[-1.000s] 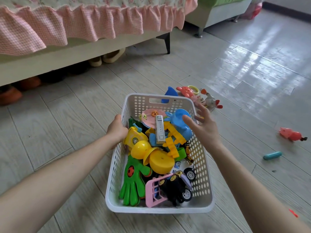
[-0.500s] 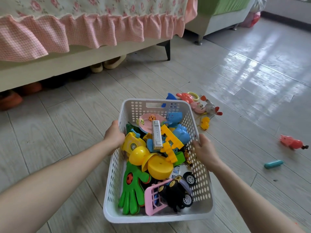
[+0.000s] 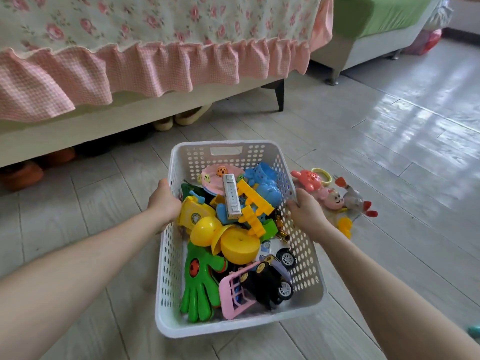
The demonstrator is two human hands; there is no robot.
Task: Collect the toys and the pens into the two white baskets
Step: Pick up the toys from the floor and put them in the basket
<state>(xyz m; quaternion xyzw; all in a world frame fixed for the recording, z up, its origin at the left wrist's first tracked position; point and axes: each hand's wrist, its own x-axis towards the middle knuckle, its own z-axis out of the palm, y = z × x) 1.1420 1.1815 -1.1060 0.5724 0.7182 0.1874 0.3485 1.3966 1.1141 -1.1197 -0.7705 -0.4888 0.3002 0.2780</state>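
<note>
- the white basket is right in front of us, over the floor. it is heaped with toys: a green glove toy, yellow shells, a pink cart, a black car, and blue and yellow pieces further back.
- our left grip wraps the basket's left rim and our right grip wraps the right rim. both hold the basket and neither holds a toy.
- we cannot tell whether the basket rests on the floor or is lifted off it.
- just beside its right wall, loose toys lie on the floor: a red toy, a pink doll, a grey chicken and a small yellow toy.
- a teal thing at the right edge, cut off, may be a pen.
- we judge this basket mostly loaded. that cluster is not yet collected, and the second basket is out of view, so we cannot say how full it is.
- behind stands a bed with a pink frill.
</note>
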